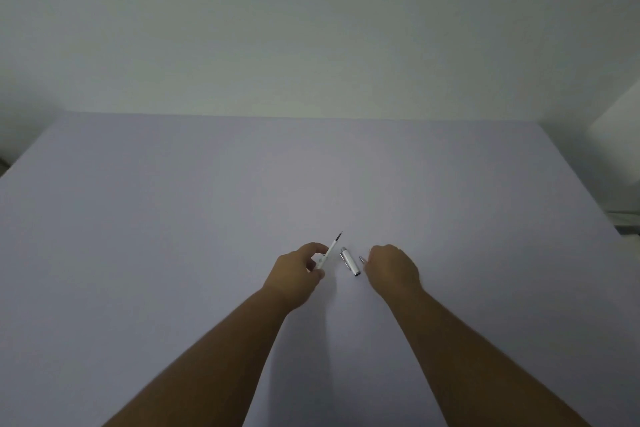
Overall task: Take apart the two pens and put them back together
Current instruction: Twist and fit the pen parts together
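Note:
My left hand (298,272) holds a thin white pen refill (330,250) between thumb and fingers, its dark tip pointing up and away. A silver-white pen cap half with a clip (350,261) lies on the table between my hands, touched by neither. My right hand (393,269) rests knuckles-up on the table to the right of it, fingers curled over a small silver pen piece (362,259) whose end sticks out at the fingertips. Whatever else lies under that hand is hidden.
The work surface is a wide pale lilac table (173,218) against a plain white wall (311,28). Its right edge runs near a white block (616,135) at the far right. Both forearms reach in from the bottom of the view.

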A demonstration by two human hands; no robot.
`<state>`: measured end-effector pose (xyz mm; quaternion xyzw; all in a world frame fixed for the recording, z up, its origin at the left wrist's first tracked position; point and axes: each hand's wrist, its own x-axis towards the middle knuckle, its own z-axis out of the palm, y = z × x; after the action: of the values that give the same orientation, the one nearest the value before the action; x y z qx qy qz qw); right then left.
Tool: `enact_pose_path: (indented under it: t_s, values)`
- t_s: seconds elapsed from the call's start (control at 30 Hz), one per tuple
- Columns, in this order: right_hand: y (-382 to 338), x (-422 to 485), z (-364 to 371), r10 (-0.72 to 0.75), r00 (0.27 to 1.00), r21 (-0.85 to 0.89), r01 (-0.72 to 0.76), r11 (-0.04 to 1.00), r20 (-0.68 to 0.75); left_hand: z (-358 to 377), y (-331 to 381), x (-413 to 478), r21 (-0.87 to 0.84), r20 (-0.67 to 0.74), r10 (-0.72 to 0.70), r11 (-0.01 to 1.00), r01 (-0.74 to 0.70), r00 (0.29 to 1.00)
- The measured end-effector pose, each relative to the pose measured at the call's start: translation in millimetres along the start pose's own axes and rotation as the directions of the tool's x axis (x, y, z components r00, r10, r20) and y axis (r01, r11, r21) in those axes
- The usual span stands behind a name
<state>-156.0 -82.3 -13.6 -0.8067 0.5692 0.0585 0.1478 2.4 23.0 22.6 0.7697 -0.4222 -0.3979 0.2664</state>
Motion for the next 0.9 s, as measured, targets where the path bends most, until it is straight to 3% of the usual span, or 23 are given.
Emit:
enact_pose_path:
  t_s: [0.13, 0.2, 0.27, 0.33, 0.43, 0.53, 0.63, 0.9]
  values:
    - [-3.3, -0.5, 1.9, 0.031, 1.000, 0.056, -0.031, 0.998, -0.002, 0.1, -3.4, -2.0, 0.012, 0.001, -0.012, 1.000, 0.012, 1.000]
    - [-5.1, 0.9, -4.0, 0.117, 0.993, 0.288, -0.109, 0.951, -0.012, 0.4, -4.2, -2.2, 0.022, 0.004, -0.008, 1.000, 0.008, 1.000]
    - [-9.2, 2.2, -13.5, 0.179, 0.983, 0.613, -0.156, 0.775, 0.023, 0.3, -3.4, -2.4, 0.026, 0.005, -0.001, 1.000, 0.001, 1.000]
    - [-15.0, 1.0, -23.7, 0.190, 0.980, 0.820, -0.158, 0.550, 0.061, 0.8, -2.2, -2.2, 0.026, 0.007, 0.005, 1.000, -0.005, 1.000]
    - [-23.2, -2.1, -34.9, 0.189, 0.976, 0.934, -0.165, 0.317, 0.108, 2.1, 0.4, -1.8, 0.048, 0.014, 0.017, 0.999, -0.017, 1.000]
    - [-28.4, -2.5, -40.6, 0.163, 0.978, 0.971, -0.161, 0.178, 0.133, 2.8, 3.3, -0.6, 0.071, 0.009, 0.034, 0.997, -0.034, 0.999]
    - [-28.0, -4.6, -40.8, 0.151, 0.978, 0.971, -0.170, 0.168, 0.145, 3.3, 5.3, -0.4, 0.083, 0.005, 0.040, 0.996, -0.041, 0.999]
    - [-28.2, -12.0, -39.7, 0.101, 0.980, 0.946, -0.195, 0.261, 0.174, 6.0, 7.4, 0.1, 0.059, -0.014, 0.068, 0.996, -0.067, 0.998]
